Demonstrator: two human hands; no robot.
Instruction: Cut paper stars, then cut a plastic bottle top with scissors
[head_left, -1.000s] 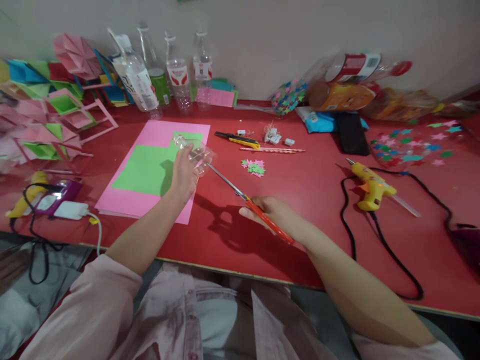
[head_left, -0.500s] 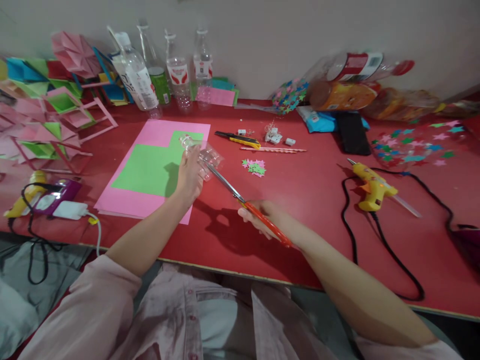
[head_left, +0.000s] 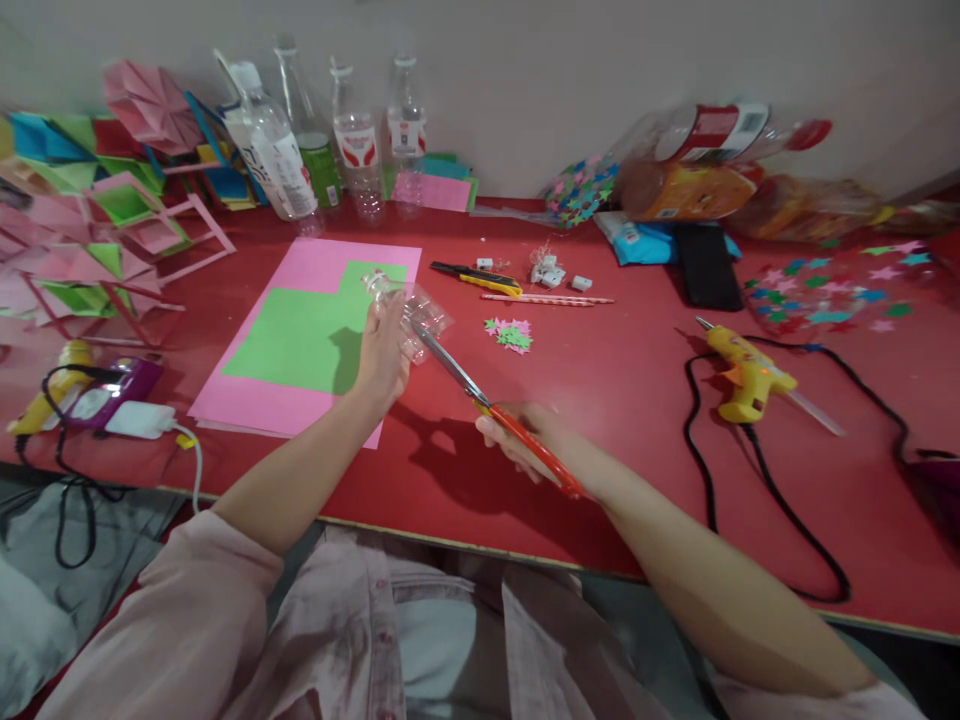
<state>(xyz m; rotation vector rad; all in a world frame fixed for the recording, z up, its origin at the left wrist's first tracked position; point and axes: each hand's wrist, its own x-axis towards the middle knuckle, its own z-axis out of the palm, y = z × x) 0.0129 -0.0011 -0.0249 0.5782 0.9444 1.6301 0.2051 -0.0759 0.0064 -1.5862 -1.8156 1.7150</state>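
Note:
My left hand is closed around a clear plastic bottle piece, whose neck points up and away to the left. My right hand grips red-handled scissors from the lower right. The scissor blades reach up to the plastic, right beside my left fingers; whether they bite into its edge I cannot tell. Beneath my left hand lie pink paper and a green sheet. A small heap of pink and green paper stars sits just right of the bottle piece.
A yellow-and-black utility knife, a pencil and small white parts lie behind the stars. A yellow glue gun with a looping black cord rests at right. Several upright bottles and paper models stand back left.
My left hand and the bottle piece have shifted slightly to the right. My right hand and the scissors have barely moved.

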